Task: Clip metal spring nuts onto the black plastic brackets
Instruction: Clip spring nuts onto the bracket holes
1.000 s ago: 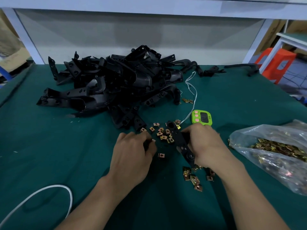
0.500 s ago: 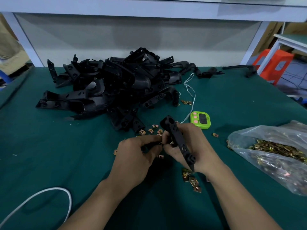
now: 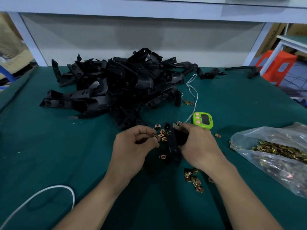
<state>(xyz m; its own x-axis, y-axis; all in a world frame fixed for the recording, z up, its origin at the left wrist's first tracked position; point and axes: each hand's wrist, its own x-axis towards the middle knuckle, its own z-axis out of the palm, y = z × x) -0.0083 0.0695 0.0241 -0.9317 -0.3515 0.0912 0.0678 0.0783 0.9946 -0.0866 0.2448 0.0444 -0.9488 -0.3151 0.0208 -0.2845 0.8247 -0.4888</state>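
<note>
My right hand (image 3: 198, 146) grips a black plastic bracket (image 3: 172, 143), which stands slanted just above the green mat. My left hand (image 3: 134, 146) pinches a small brass-coloured spring nut (image 3: 155, 135) between thumb and fingers, close to the bracket's left edge. Several loose spring nuts (image 3: 162, 132) lie between and behind my hands, one nut (image 3: 162, 157) lies under them, and a cluster of nuts (image 3: 194, 179) lies near my right wrist. A big pile of black brackets (image 3: 113, 87) fills the back middle of the table.
A clear plastic bag of spring nuts (image 3: 279, 153) lies at the right. A green timer (image 3: 203, 120) with a white cord (image 3: 192, 90) sits behind my right hand. A white cable (image 3: 41, 193) loops at the lower left. An orange stool (image 3: 275, 67) stands beyond the table's right edge.
My right hand has lowered and turned the bracket from its raised tilt. My left hand has opened away from it slightly and now pinches a nut beside it.
</note>
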